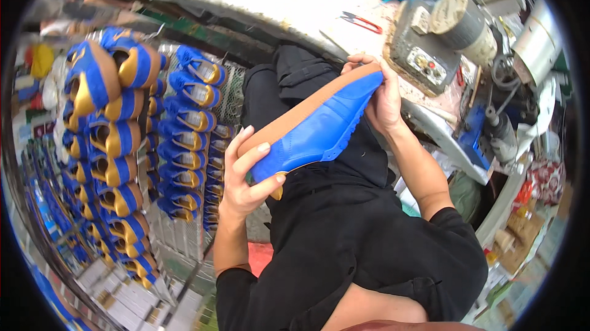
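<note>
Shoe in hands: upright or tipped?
Tipped: the blue shoe is held side-up, brown sole edge facing the bench.

I held a blue shoe (pixel 316 125) on its side, left hand (pixel 239 180) gripping its heel, right hand (pixel 387 101) its toe. Snips (pixel 369 25) lay on the bench (pixel 276 0); more shoes (pixel 127 137) sat in rows at my left.

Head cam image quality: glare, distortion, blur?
Head view: glossy white worktop washed nearly to pure white, its long front edge bowed by the fisheye; head view: corners black beyond the lens circle; head view: blue shoe with brown sole reasonably sharp, while the yellow soft-looking item near the left rim looks smeared.
</note>
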A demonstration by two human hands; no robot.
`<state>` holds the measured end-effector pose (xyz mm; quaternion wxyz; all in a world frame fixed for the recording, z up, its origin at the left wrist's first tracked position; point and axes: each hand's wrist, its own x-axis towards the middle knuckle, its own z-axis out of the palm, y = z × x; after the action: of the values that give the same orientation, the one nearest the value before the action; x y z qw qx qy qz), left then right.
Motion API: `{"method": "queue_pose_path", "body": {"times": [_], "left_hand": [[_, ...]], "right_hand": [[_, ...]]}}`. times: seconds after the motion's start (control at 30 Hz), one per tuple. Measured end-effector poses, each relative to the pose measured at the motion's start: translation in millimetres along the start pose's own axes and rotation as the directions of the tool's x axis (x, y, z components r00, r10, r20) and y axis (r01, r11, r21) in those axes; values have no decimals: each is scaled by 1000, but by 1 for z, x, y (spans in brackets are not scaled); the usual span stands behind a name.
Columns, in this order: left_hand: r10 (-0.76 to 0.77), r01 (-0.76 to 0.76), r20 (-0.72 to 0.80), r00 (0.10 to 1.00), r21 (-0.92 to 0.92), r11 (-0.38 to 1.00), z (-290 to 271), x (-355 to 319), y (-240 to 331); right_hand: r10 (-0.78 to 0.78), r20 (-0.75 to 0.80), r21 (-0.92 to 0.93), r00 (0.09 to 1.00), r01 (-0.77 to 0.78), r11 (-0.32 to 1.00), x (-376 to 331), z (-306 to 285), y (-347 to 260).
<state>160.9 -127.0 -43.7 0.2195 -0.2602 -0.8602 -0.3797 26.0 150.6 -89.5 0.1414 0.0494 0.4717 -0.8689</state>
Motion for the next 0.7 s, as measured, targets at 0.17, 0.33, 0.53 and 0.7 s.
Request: {"method": "queue_pose_path", "body": {"times": [0.17,0.33,0.53,0.7], "left_hand": [[-10,10,0,1000,98,995,-22,-10,29],[83,-105,79,993,337,935,-66,5,45],[165,-125,-23,986,555,823,-101,-1,75],[106,-102,4,994,334,937,-109,-16,79]], "right_hand": [[14,161,39,987,-21,999,5,19,11],[42,194,116,980,-66,991,19,31,28],[8,370,190,929,-85,978,5,101,0],[46,496,116,867,-119,986,0,62,-9]]}}
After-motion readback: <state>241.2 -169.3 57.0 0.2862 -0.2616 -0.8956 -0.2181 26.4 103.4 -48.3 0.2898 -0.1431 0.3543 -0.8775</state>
